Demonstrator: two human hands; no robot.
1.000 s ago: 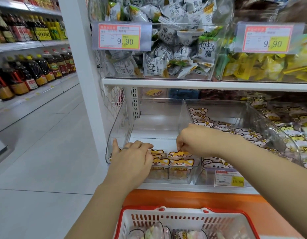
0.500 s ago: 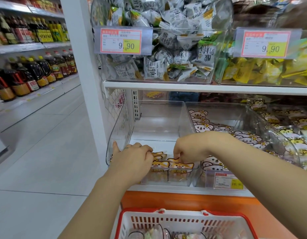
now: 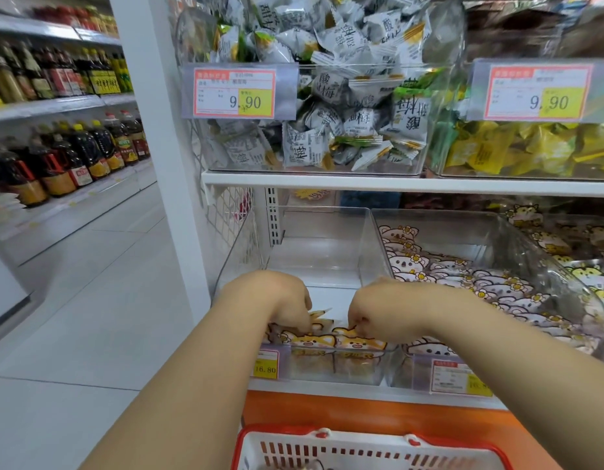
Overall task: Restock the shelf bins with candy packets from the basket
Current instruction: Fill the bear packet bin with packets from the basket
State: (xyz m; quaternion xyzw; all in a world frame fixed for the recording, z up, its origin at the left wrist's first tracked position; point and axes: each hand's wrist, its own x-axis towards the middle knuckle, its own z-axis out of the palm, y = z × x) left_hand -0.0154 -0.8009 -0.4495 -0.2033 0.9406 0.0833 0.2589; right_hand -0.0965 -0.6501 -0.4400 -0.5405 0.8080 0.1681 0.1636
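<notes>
Early stage judged. One front row of packets (image 3: 327, 340) stood in bin (image 3: 327, 252), lower centre, pinched at tops by left hand (image 3: 283, 300) and right hand (image 3: 378, 317). Bin bare behind row. Basket (image 3: 361, 442) at bottom edge, contents barely seen.

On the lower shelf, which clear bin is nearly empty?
The leftmost bin: only a row of orange packets sits at its front, held by the left hand and right hand. The neighbouring bin holds white packets from front to back.
</notes>
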